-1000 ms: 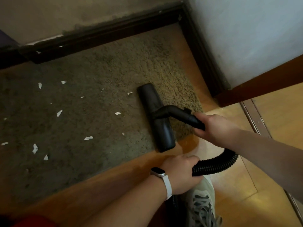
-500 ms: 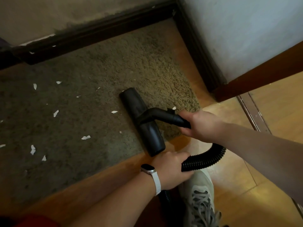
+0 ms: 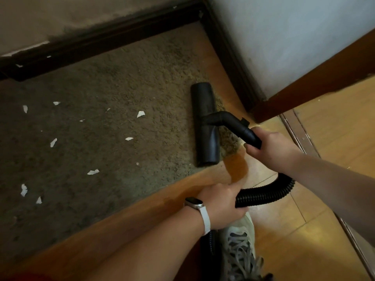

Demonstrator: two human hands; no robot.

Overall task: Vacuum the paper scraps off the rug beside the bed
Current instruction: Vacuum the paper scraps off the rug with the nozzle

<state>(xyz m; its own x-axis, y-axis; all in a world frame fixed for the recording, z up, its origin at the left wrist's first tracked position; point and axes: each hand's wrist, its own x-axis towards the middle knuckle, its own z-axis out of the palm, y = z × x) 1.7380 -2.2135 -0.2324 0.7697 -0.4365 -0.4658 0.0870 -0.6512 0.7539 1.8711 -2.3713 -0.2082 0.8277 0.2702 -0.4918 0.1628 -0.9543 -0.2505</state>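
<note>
Several white paper scraps (image 3: 140,113) lie scattered on the brown rug (image 3: 121,78), left of the black vacuum nozzle (image 3: 206,126), which rests at the rug's right edge. The right hand (image 3: 272,148) grips the nozzle's rigid tube (image 3: 237,126); the left hand (image 3: 221,203), above a white wristband (image 3: 205,217), grips the ribbed hose (image 3: 267,194).

Wood floor (image 3: 304,230); rug (image 3: 121,78) on it; paper scraps (image 3: 140,113), vacuum head (image 3: 204,106) on rug.

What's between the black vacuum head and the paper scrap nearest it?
Just bare rug. In the head view, the vacuum head sits by the rug's right edge, the nearest paper scrap lies to its left, and no other scrap is between them.
</note>
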